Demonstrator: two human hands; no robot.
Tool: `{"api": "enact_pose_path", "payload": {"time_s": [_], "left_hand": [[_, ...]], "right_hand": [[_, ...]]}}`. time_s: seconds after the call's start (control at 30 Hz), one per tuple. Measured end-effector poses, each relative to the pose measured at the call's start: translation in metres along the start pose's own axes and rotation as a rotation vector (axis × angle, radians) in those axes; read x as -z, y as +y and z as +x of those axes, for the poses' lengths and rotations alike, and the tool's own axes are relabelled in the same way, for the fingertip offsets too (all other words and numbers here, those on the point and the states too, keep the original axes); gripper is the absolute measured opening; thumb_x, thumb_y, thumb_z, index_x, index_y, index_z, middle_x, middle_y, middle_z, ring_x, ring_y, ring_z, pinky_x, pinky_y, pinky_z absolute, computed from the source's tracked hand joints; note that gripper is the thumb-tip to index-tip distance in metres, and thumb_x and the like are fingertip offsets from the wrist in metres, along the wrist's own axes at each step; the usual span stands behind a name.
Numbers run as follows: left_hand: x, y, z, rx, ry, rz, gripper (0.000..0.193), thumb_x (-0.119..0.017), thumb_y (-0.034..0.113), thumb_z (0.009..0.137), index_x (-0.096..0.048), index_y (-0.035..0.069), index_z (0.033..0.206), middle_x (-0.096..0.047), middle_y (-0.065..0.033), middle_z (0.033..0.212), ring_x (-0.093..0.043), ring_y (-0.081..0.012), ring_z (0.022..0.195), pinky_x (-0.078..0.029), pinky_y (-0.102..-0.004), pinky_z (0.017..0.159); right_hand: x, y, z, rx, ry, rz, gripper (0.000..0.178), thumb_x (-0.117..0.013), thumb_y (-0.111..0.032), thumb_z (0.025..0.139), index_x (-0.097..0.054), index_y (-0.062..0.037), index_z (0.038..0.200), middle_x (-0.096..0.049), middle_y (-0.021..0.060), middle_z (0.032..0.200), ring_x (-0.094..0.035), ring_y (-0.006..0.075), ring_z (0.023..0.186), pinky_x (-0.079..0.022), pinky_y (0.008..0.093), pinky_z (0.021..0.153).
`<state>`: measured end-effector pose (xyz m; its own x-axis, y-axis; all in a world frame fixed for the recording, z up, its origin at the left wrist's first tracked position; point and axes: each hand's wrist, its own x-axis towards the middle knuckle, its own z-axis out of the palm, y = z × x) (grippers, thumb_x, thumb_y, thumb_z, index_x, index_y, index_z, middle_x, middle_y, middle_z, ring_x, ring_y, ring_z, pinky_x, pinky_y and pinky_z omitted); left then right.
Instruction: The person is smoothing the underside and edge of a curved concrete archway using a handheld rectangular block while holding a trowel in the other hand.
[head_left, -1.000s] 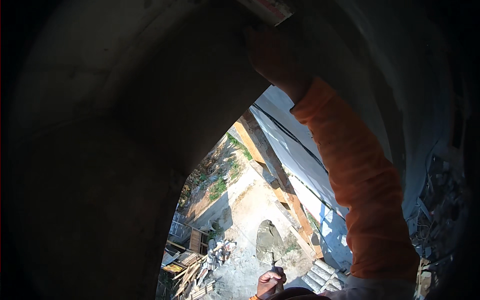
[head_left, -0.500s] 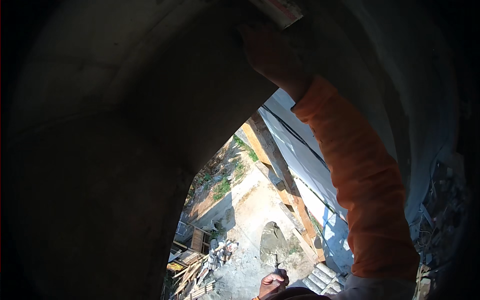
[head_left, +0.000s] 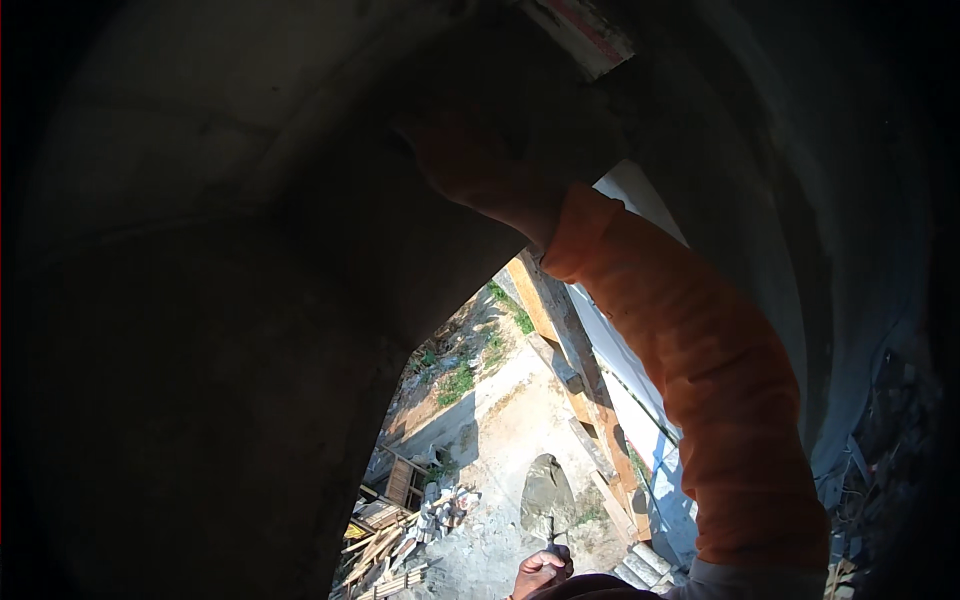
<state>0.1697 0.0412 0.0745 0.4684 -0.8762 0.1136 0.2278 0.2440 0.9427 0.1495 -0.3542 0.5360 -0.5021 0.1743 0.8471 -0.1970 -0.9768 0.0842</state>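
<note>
My left hand (head_left: 541, 573) is closed around the handle of a pointed trowel (head_left: 548, 492) at the lower middle. The blade points away from me and looks grey, like mortar. My right arm, in an orange sleeve, bends up and across to a dark grey wall surface (head_left: 400, 230). There my right hand (head_left: 460, 160) lies in deep shadow against or close to the surface. Its fingers, and anything in them, are lost in the dark. Above and to the right of that hand is a pale strip (head_left: 585, 38) with a red band.
Far below lies sunlit ground (head_left: 500, 440) with grass patches. Wooden beams (head_left: 575, 350) slant beside a pale sheet or wall (head_left: 655, 460). Scrap timber (head_left: 385, 545) and broken blocks (head_left: 440, 515) are heaped at lower left; rounded grey pieces (head_left: 645, 567) lie at lower right.
My right hand has moved left and slightly down along the dark surface, its forearm swinging with it. My left hand still grips the trowel. The view has shifted slightly.
</note>
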Motion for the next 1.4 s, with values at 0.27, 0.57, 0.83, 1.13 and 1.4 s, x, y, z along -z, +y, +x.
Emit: {"api": "enact_pose_path", "payload": {"time_s": [0.27,0.57,0.83,1.13,1.4], "left_hand": [[-0.014,0.015,-0.002,-0.019,-0.045,-0.007,0.008,-0.061,0.010,0.084,-0.061,0.003,0.087,-0.053,-0.0116,0.097,-0.052,-0.0211,0.082,-0.042,-0.0336,0.072],[-0.022,0.026,0.011,-0.127,-0.071,0.335,0.010,-0.064,0.010,0.083,-0.058,0.004,0.077,-0.053,-0.0073,0.077,-0.049,-0.0186,0.071,-0.040,-0.0304,0.068],[-0.009,0.020,0.007,-0.198,-0.169,0.430,0.014,-0.053,-0.009,0.078,-0.060,0.003,0.074,-0.056,-0.0048,0.073,-0.049,-0.0149,0.070,-0.039,-0.0279,0.065],[0.017,0.018,0.000,-0.078,-0.147,0.583,0.014,-0.050,-0.006,0.077,-0.060,0.003,0.075,-0.057,-0.0029,0.072,-0.049,-0.0111,0.068,-0.039,-0.0251,0.064],[0.040,-0.001,-0.011,-0.068,-0.044,0.397,0.012,-0.052,-0.004,0.084,-0.060,0.003,0.079,-0.060,-0.0065,0.079,-0.054,-0.0136,0.074,-0.043,-0.0271,0.070]], "right_hand": [[0.010,0.030,0.026,-0.144,-0.030,0.099,0.020,-0.049,-0.019,0.088,-0.060,-0.0084,0.101,-0.055,0.0165,0.100,-0.051,0.0345,0.099,-0.041,0.0467,0.088],[0.223,-0.068,-0.154,-0.690,-0.546,0.817,0.031,-0.057,-0.005,0.083,-0.059,-0.0102,0.113,-0.064,0.0137,0.103,-0.065,0.0250,0.086,-0.051,0.0338,0.076],[0.308,-0.150,-0.300,-0.608,-0.880,0.793,0.040,-0.063,0.006,0.072,-0.060,-0.0092,0.108,-0.061,0.0108,0.105,-0.059,0.0280,0.088,-0.045,0.0376,0.082],[0.291,-0.170,-0.322,-0.596,-1.029,0.820,0.034,-0.057,0.003,0.075,-0.060,-0.0080,0.108,-0.063,0.0128,0.105,-0.058,0.0313,0.098,-0.047,0.0399,0.085],[0.247,-0.057,-0.195,-0.935,-0.568,1.110,0.037,-0.054,-0.008,0.089,-0.049,0.0009,0.125,-0.061,0.0107,0.109,-0.059,0.0175,0.100,-0.048,0.0305,0.085]]}}
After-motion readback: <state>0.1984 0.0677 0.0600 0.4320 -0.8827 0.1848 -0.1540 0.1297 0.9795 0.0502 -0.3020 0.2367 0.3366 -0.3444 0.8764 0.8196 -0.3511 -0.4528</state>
